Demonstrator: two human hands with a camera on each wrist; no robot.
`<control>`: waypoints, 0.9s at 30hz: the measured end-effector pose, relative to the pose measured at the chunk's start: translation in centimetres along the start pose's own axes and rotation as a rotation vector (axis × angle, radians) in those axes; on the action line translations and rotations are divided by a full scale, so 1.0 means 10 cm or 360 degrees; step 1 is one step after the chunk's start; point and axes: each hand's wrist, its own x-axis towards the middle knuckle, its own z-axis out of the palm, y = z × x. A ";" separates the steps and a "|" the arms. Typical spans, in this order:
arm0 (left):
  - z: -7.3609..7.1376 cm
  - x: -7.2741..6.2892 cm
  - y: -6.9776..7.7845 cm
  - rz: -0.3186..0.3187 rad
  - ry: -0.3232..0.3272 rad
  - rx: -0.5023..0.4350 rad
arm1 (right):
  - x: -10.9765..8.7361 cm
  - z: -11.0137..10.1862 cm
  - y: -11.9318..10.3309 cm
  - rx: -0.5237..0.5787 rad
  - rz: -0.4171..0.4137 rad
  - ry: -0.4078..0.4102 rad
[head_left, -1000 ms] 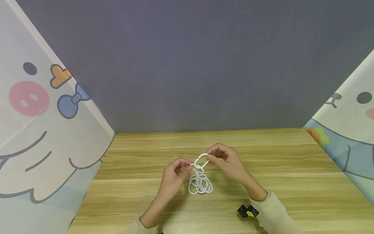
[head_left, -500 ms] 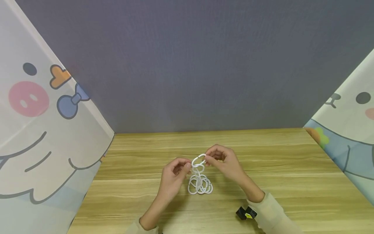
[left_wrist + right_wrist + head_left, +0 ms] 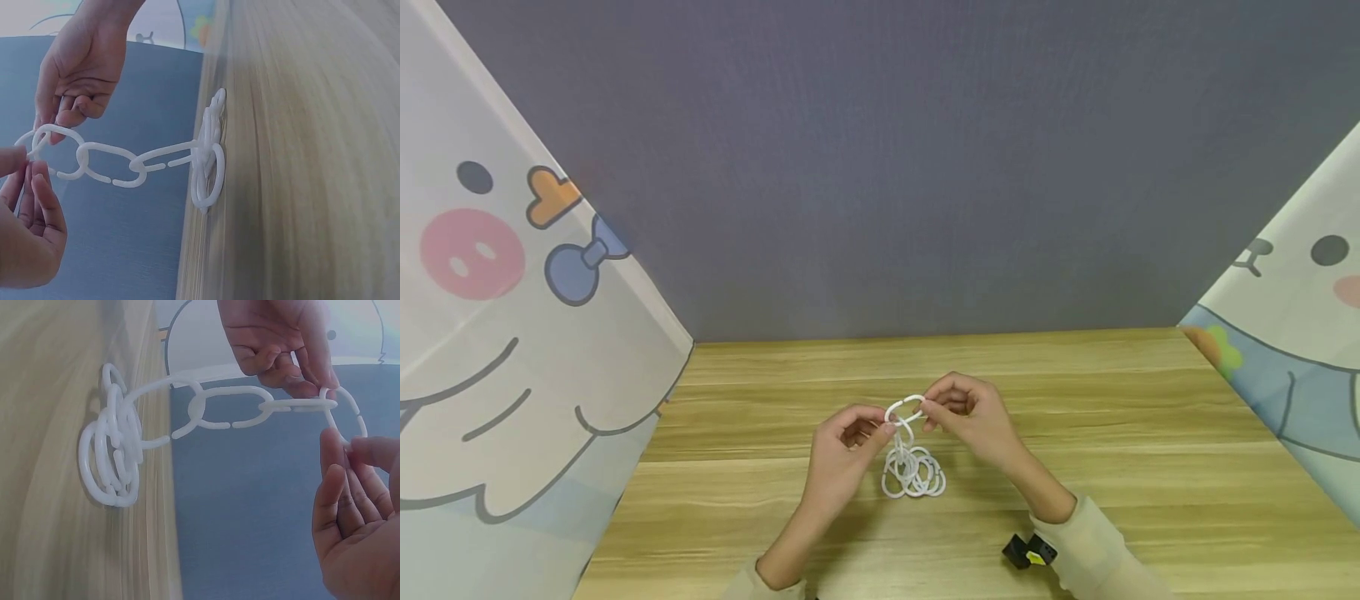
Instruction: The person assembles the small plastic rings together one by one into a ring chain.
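A white plastic chain (image 3: pixel 904 429) of oval links, each with a small slit, hangs between the two hands. My right hand (image 3: pixel 976 418) pinches the topmost link (image 3: pixel 350 400) between thumb and fingers. My left hand (image 3: pixel 844 454) pinches at the spot where that link joins the one below, its thumb and index finger together. Below them a few links drop in a line, clearly seen in the left wrist view as a hanging link (image 3: pixel 112 164). The lower links lie in an overlapping heap (image 3: pixel 925 487) on the table. Fingertips hide part of the upper links.
The wood-grain table (image 3: pixel 1112 417) runs back to a dark grey panel (image 3: pixel 925 167). Cartoon-printed panels, a left one (image 3: pixel 490 375) and a right one (image 3: pixel 1315 333), flank it. A black wrist device (image 3: pixel 1030 550) sits by the right sleeve.
My right hand has moved slightly left and down, bringing the top link toward my left fingers. The left hand now pinches at the top link's near end; the heap has barely moved.
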 end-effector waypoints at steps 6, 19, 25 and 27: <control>-0.01 0.01 0.01 -0.0006 0.0023 -0.0043 | -0.01 -0.01 0.01 -0.0089 -0.0007 0.0014; -0.13 0.08 0.07 -0.0033 0.0150 -0.0053 | -0.01 -0.06 0.11 -0.0185 0.0153 -0.0054; -0.21 0.11 0.11 -0.0070 0.0189 -0.0051 | -0.10 -0.10 0.21 -0.0309 0.0291 -0.0151; -0.24 0.11 0.11 -0.0070 0.0201 -0.0044 | -0.15 -0.12 0.25 -0.0415 0.0330 -0.0201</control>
